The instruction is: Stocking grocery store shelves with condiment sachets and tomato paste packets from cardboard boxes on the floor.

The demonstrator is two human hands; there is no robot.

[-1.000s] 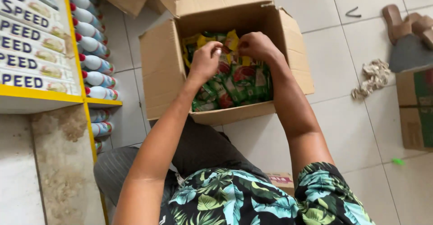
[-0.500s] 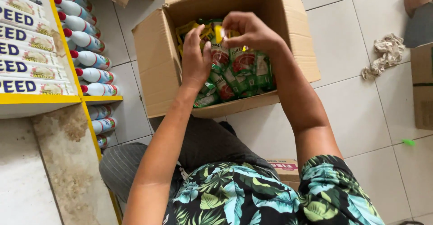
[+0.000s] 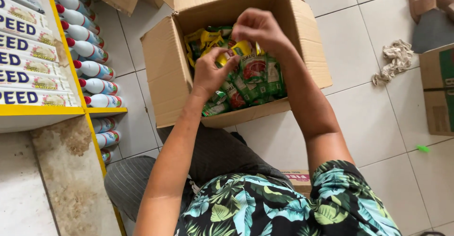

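Green sachets point(image 3: 255, 72) hang pinched in right hand point(image 3: 257, 27) fingers; left hand point(image 3: 210, 72) fingers grip them too.

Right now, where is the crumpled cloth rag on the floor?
In the head view, the crumpled rag lies on the white tiled floor at the person's right, between the open cardboard box and a second carton at the right edge.
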